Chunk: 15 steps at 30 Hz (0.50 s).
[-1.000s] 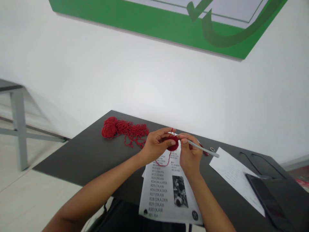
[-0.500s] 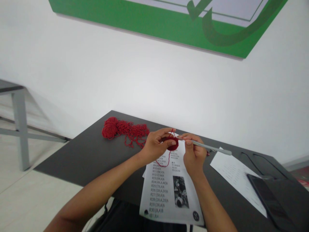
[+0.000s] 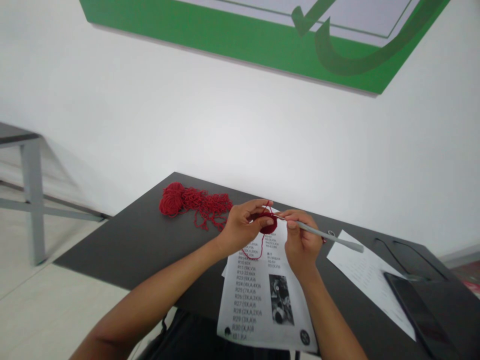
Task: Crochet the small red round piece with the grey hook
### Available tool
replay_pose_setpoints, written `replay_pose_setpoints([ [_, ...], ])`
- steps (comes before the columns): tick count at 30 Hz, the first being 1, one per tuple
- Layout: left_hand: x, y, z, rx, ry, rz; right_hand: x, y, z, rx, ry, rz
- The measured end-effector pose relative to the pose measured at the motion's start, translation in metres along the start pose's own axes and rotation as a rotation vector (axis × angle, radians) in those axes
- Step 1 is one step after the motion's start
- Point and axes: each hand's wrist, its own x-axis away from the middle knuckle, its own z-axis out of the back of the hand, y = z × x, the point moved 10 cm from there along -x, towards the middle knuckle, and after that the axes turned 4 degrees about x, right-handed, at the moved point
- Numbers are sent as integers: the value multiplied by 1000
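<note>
A small round piece of red crochet (image 3: pixel 269 226) is pinched in my left hand (image 3: pixel 243 222), thumb on its front face. Red yarn runs up over the raised left index finger, and a loose strand loops down over the printed paper. My right hand (image 3: pixel 303 240) is closed round a crochet hook (image 3: pixel 322 233) with a grey handle. The hook's tip meets the upper right edge of the red piece; whether it passes through a stitch is too small to tell. To the left lies a red yarn ball (image 3: pixel 171 200) with a crinkled heap of yarn (image 3: pixel 206 202) beside it.
The printed pattern sheet (image 3: pixel 249 300) hangs over the near edge of the dark table (image 3: pixel 150 240). At the right lie another paper (image 3: pixel 360 265), a black phone or tablet (image 3: pixel 416 305) and eyeglasses (image 3: pixel 416 275). A white wall (image 3: pixel 225 125) rises behind the table.
The hook's handle end has dipped slightly and swung a little right as my right hand turned. My left hand keeps its hold on the red piece.
</note>
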Motion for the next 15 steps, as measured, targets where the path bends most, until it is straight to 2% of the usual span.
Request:
replay_pose_setpoints([
  [8,2,12,1,-168,0,-123,1,-16,-5,124,-48,151],
  [15,2,16,1,-201,5,-153,3,-15,-4,127,-34,139],
])
